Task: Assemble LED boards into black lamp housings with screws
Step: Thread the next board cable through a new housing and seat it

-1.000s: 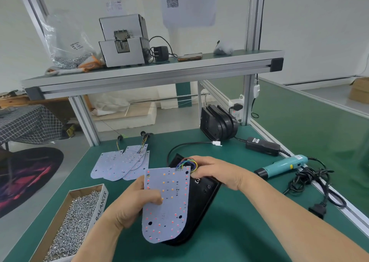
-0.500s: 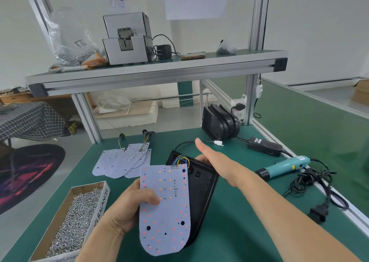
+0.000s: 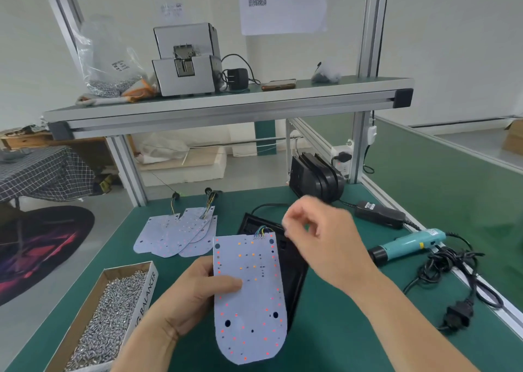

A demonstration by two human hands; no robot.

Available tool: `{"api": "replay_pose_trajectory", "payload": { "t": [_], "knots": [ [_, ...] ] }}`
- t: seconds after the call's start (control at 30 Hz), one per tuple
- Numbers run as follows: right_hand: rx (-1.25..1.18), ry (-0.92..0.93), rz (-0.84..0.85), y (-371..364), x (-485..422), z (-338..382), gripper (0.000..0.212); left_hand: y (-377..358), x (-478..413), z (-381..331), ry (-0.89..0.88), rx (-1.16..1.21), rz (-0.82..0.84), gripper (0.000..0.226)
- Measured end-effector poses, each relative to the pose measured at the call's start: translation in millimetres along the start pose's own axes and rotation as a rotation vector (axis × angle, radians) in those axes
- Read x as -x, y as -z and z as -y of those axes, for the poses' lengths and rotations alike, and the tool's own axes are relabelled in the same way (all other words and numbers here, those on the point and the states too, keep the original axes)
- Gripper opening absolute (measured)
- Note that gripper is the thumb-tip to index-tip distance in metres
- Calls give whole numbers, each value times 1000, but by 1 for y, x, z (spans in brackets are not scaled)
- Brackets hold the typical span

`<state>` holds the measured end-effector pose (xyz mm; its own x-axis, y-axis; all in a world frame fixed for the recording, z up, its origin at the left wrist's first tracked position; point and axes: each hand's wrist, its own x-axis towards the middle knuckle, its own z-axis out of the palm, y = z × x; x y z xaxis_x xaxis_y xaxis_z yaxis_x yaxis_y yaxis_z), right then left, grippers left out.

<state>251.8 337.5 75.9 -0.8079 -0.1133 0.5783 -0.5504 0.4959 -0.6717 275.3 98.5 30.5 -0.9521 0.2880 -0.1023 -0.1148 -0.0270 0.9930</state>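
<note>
Head view: at lower centre the left hand (image 3: 195, 295) grips a white LED board (image 3: 250, 309) by its left edge, thumb pressed on its face, coloured wires at the board's top end. Just behind it a black lamp housing (image 3: 293, 275) lies on the green bench (image 3: 325, 343), partly hidden by the board. The right hand (image 3: 319, 238) hovers above the housing at centre right, fingers curled (motion blur, so I cannot tell whether it pinches anything). Spare boards (image 3: 175, 235) lie left of centre. A box of screws (image 3: 110, 318) sits lower left, an electric screwdriver (image 3: 407, 245) at the right, and spare housings (image 3: 314, 177) stand above centre right.
</note>
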Motion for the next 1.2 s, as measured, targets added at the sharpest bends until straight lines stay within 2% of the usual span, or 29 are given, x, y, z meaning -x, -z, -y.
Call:
{"api": "replay_pose_trajectory", "payload": {
  "t": [0.07,0.13,0.23,0.37,0.47,0.57,0.7,0.77,0.87,0.93,1.03,1.1,1.2],
  "knots": [
    [150,-103,220,-8,13,9,15,-4,0,0,-16,1,3,44],
    [155,-193,233,-17,22,9,33,-8,0,2,-33,-21,21,39],
    [-27,-270,214,-24,27,6,46,-17,1,7,-44,-32,54,38],
    [-223,-340,267,-24,30,-1,41,-20,5,16,-21,75,-25,59],
    [-337,-355,133,-19,29,-8,32,-20,9,18,-67,77,-51,61],
    [-392,-328,6,-18,27,-14,31,-27,9,17,-108,6,-130,47],
    [-266,-232,-66,-26,28,-19,32,-40,3,20,-201,-281,-299,27],
    [-275,-210,-69,-27,28,-20,33,-43,0,23,-282,-348,-332,31],
    [-253,-177,-16,-30,27,-20,34,-45,-1,27,-365,-239,-352,54],
    [-225,-158,20,-32,28,-19,34,-46,-2,29,-362,-227,-433,62],
    [38,-98,3,-33,33,-21,28,-41,-5,35,-283,-133,-574,65],
    [197,-52,-20,-33,36,-22,31,-40,-6,38,-266,-74,-584,59],
    [5,-47,-1,-35,39,-23,56,-42,-5,43,-252,59,-487,34]
  ]
}}
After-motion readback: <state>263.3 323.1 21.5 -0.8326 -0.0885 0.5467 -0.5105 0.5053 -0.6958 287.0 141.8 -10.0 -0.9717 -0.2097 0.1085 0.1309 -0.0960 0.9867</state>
